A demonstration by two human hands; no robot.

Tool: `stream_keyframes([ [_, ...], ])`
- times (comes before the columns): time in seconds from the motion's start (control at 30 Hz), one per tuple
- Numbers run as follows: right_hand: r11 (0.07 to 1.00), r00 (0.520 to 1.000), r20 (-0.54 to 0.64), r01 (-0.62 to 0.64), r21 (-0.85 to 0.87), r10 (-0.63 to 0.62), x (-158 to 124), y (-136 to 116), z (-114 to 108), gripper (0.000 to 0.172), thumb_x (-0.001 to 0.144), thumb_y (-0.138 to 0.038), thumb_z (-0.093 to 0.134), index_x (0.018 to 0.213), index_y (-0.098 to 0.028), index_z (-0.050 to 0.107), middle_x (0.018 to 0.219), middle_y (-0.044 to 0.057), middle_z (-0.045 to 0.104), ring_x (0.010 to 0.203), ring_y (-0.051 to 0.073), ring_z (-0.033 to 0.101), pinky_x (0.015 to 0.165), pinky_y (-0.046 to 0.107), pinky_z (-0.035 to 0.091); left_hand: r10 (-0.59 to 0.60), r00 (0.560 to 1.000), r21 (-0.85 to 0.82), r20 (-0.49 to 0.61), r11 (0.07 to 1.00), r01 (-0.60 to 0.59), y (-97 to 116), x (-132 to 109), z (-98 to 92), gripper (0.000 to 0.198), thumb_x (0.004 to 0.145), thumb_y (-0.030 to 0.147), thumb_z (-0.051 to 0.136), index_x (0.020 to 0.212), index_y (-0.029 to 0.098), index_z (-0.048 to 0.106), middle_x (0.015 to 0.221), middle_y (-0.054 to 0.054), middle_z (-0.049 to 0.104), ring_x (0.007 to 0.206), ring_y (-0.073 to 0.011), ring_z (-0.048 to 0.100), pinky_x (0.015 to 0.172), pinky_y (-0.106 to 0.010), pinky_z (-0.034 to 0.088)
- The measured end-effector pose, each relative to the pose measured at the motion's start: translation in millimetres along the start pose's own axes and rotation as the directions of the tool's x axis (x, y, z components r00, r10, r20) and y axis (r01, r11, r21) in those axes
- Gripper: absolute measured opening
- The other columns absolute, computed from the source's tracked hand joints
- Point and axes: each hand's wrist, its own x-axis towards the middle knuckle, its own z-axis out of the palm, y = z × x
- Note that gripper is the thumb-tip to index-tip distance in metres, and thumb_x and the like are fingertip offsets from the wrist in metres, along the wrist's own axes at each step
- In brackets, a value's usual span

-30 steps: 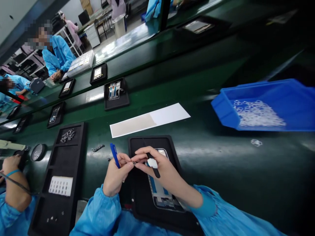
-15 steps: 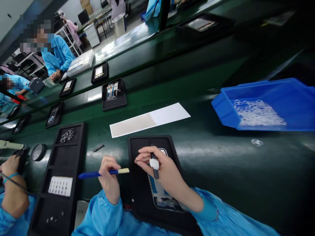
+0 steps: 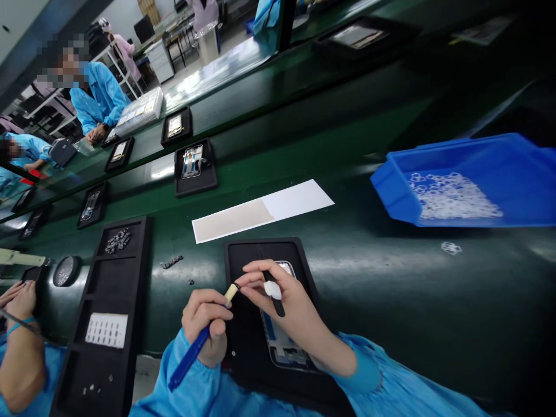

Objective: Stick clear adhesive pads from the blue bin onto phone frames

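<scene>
My left hand (image 3: 207, 324) is closed round a blue pen-like tool (image 3: 189, 358). The tool's cream tip (image 3: 231, 294) points up towards my right fingertips. My right hand (image 3: 286, 301) pinches a tiny dark piece (image 3: 237, 286) between thumb and finger, at or touching that tip. A slim black tool (image 3: 277, 307) with a white wrap (image 3: 272, 290) is tucked among the same fingers; its kind I cannot make out. Under my right hand, a phone frame (image 3: 289, 353) with its inner parts exposed lies in a black tray (image 3: 247, 249), partly hidden by the hand.
A sectioned black tray (image 3: 141, 249) with small parts is at left, beside a co-worker's hand (image 3: 21, 301). A white paper strip (image 3: 299, 200) lies ahead. At right stands a blue bin (image 3: 525, 191) of white rings. Several black trays line the bench further off.
My left hand has turned the blue tool from lying level to slanting upward, bringing its cream tip to my right fingertips. A small dark speck now shows on the bench left of my hands.
</scene>
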Motion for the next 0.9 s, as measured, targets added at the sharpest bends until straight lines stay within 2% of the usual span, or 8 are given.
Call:
stream_keyframes([
  [0.1,0.999,1.0,0.027,-0.012,0.051,0.011,-0.3,-0.7,0.6,0.028,0.079,-0.033,0.072,0.1,-0.024,0.057,0.094,0.007,0.076,0.086,0.022,0.074,0.079,0.037,0.062,-0.028,0.995,-0.14,-0.091,0.99,0.015,-1.1,3.2,3.2,0.051,0.099,0.05,0.041,0.063,0.019,0.059,0.068,-0.002,0.061,0.056,-0.0131,0.058,0.052,-0.026,0.051],
  [0.3,1.0,0.997,0.074,0.002,0.01,-0.003,0.8,-7.0,-2.8,0.023,0.078,-0.023,0.071,0.096,-0.024,0.057,0.089,0.004,0.077,0.084,0.022,0.074,0.081,0.037,0.061,-0.146,0.988,-0.224,-0.05,0.966,0.131,-4.2,2.8,-0.6,0.05,0.101,0.039,0.038,0.058,0.019,0.054,0.059,-0.002,0.058,0.059,-0.0155,0.058,0.057,-0.029,0.051],
  [0.4,1.0,0.995,0.096,-0.004,0.013,0.003,1.6,-7.5,-5.4,0.023,0.078,-0.024,0.071,0.096,-0.024,0.057,0.087,0.004,0.077,0.083,0.021,0.074,0.079,0.036,0.061,-0.139,0.99,-0.24,0.034,0.96,0.143,-3.3,6.7,-6.8,0.046,0.101,0.038,0.04,0.061,0.019,0.055,0.065,-0.002,0.06,0.062,-0.0153,0.059,0.061,-0.03,0.051],
  [0.5,0.999,0.997,0.061,0.044,0.001,-0.044,1.1,-4.9,-6.3,0.023,0.079,-0.024,0.07,0.098,-0.024,0.058,0.089,0.004,0.076,0.082,0.02,0.074,0.079,0.034,0.061,-0.189,0.968,-0.259,0.164,0.939,0.227,0.6,13.5,-11.0,0.031,0.097,0.039,0.051,0.074,0.019,0.059,0.077,-0.003,0.062,0.073,-0.0169,0.063,0.066,-0.03,0.053],
  [0.6,0.995,0.994,0.033,0.103,0.011,-0.103,0.4,-2.3,-6.7,0.022,0.082,-0.024,0.069,0.101,-0.024,0.058,0.096,0.005,0.076,0.086,0.019,0.074,0.082,0.035,0.061,-0.335,0.922,-0.347,0.193,0.856,0.384,2.9,18.0,-11.3,0.021,0.091,0.036,0.062,0.081,0.018,0.058,0.081,-0.001,0.06,0.072,-0.0148,0.065,0.068,-0.029,0.056],
  [0.73,0.996,0.995,0.081,0.061,0.061,-0.065,2.4,-4.7,-9.3,0.025,0.085,-0.027,0.066,0.107,-0.024,0.055,0.103,0.007,0.075,0.093,0.02,0.073,0.086,0.036,0.059,-0.58,0.792,-0.498,0.191,0.637,0.588,0.9,18.8,-8.9,0.03,0.08,0.038,0.077,0.085,0.019,0.054,0.084,0.001,0.062,0.068,-0.0118,0.066,0.067,-0.026,0.057],
  [0.8,0.999,0.992,0.12,0.023,0.046,-0.029,4.1,-7.2,-10.7,0.024,0.085,-0.027,0.065,0.106,-0.024,0.055,0.096,0.006,0.075,0.09,0.019,0.073,0.086,0.036,0.059,-0.64,0.742,-0.539,0.201,0.56,0.629,-0.7,19.0,-7.9,0.038,0.073,0.037,0.083,0.088,0.019,0.053,0.082,0.002,0.063,0.067,-0.0113,0.066,0.066,-0.025,0.057],
  [0.9,0.999,0.992,0.127,0.008,0.043,-0.013,5.9,-8.6,-11.8,0.025,0.083,-0.028,0.067,0.104,-0.024,0.054,0.086,0.003,0.073,0.08,0.018,0.071,0.08,0.035,0.059,-0.675,0.706,-0.568,0.212,0.503,0.652,-2.5,19.8,-7.0,0.045,0.068,0.036,0.086,0.092,0.02,0.051,0.081,0.003,0.066,0.063,-0.0094,0.064,0.065,-0.024,0.057],
])
